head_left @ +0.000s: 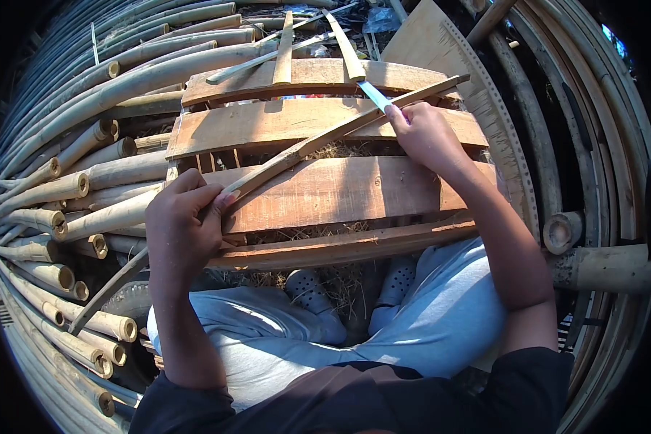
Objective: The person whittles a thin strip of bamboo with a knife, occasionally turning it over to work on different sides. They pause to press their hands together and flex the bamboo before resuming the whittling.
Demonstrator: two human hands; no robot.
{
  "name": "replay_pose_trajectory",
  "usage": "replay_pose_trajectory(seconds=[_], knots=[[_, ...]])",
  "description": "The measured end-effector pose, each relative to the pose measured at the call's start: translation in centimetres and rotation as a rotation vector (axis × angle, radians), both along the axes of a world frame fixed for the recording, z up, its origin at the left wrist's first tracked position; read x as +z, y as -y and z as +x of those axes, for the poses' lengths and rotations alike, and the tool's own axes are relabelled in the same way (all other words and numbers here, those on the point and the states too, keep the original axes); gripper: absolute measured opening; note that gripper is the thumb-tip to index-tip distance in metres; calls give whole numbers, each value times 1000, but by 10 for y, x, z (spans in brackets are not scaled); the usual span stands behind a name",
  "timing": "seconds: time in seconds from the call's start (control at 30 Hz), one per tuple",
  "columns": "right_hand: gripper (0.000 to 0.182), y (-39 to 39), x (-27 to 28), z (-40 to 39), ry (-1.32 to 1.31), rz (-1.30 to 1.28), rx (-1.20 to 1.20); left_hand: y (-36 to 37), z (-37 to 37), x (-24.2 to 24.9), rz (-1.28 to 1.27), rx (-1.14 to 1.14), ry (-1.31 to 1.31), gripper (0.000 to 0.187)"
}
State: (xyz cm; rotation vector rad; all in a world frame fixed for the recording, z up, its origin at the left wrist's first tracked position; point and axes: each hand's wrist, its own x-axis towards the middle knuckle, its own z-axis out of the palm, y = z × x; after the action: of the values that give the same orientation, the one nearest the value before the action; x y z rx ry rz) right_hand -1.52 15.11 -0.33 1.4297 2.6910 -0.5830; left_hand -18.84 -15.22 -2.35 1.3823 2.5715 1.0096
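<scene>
No legible text or labels

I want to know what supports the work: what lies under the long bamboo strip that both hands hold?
Under the bamboo strip lie wooden planks with gaps; dry straw shows through. The left hand and right hand cover parts of it, and what supports the planks is hidden.

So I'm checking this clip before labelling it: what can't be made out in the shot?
- Knife handle: head view, hidden inside the right hand.
- Strip near end: passes under the left hand and forearm, so its end is unclear.
- Ground under the slats: covered by boards and straw.
- Bamboo poles at the left: cut off by the dark lens edge, too warped to count.
</scene>
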Motion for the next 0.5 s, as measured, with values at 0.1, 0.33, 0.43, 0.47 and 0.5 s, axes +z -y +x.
replay_pose_trajectory(seconds=[0.1,0.33,0.43,0.47,0.5], knots=[[50,18,6,-4,30,-29,66,-1,0,-2,0,-12,30,11],[55,-47,-5,12,54,145,-126,1,2,1,-10,-2,-5,12],[55,34,-1,-6,-17,35,39,0,1,1,-16,1,10,12],[55,49,-5,-5,-53,109,109,0,1,1,-16,-1,27,12],[53,50,-2,-3,-27,124,137,0,1,0,-18,-5,27,12]])
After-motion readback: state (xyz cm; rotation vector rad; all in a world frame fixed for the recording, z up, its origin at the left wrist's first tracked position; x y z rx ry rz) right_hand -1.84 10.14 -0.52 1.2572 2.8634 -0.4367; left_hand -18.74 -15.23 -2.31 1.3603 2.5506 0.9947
